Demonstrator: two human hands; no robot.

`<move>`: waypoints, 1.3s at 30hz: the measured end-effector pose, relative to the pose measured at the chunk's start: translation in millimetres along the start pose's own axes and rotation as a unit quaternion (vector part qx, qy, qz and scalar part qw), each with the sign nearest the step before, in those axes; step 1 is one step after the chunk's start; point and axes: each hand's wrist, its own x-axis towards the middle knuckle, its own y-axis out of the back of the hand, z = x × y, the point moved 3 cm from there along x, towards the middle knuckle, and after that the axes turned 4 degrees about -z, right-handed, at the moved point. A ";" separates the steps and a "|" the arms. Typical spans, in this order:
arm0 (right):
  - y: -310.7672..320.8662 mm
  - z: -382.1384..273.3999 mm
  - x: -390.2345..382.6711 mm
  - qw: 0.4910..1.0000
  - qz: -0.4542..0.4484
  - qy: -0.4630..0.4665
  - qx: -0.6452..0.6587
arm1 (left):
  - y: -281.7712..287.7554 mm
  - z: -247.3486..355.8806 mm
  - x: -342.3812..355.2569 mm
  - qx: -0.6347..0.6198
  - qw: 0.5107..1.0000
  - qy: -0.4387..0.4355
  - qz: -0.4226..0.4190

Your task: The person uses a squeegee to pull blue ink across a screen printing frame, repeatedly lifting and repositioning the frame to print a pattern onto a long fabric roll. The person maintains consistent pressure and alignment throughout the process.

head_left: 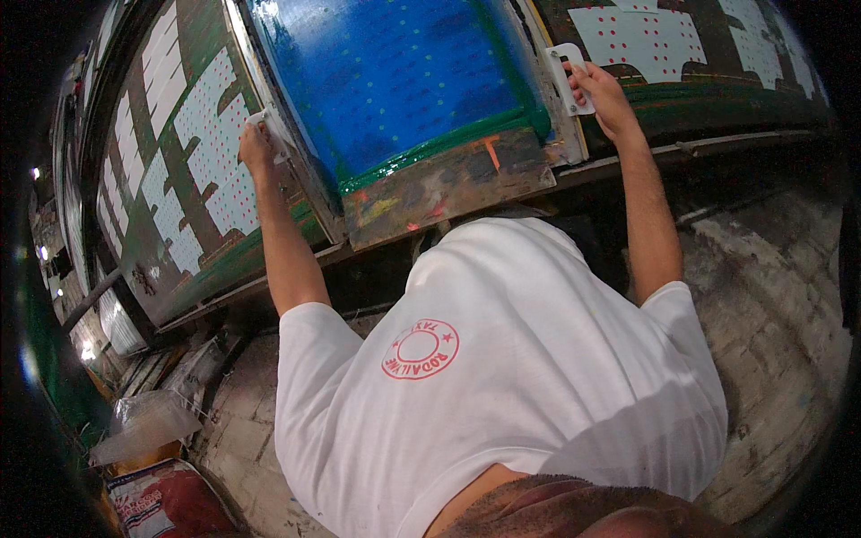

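Between my two arms lies a screen printing frame [265, 81] with a blue mesh [395, 72] dotted in lighter spots. Wet green ink [439, 148] runs in a band along its near edge and up the right side. My left hand [256, 145] is closed round a white handle [273, 125] on the frame's left rail. On the right rail, my right hand [601, 94] wraps its fingers round a second white handle [554, 67]. A stained board strip [448, 193] with orange and yellow smears borders the mesh on my side.
Cut fabric pieces with red dots lie on the long dark table, some left [220, 134] and some right [641, 40] of the frame. Plain white pieces [164, 67] are farther left. Clear plastic [148, 426] and a red and white sack [166, 502] sit on the floor [762, 296] at lower left.
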 end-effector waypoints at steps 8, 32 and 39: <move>-16.9 -12.9 -23.6 0.951 0.182 0.097 -0.230 | -2.8 -13.0 9.2 0.042 0.999 -0.006 -0.017; -261.8 -54.1 -113.7 0.692 -0.111 0.279 -0.657 | -16.2 -6.0 6.5 0.202 0.974 -0.106 0.008; -277.1 -63.8 -74.3 0.681 -0.008 0.338 -0.650 | -20.5 -3.3 1.8 0.215 0.968 -0.125 0.028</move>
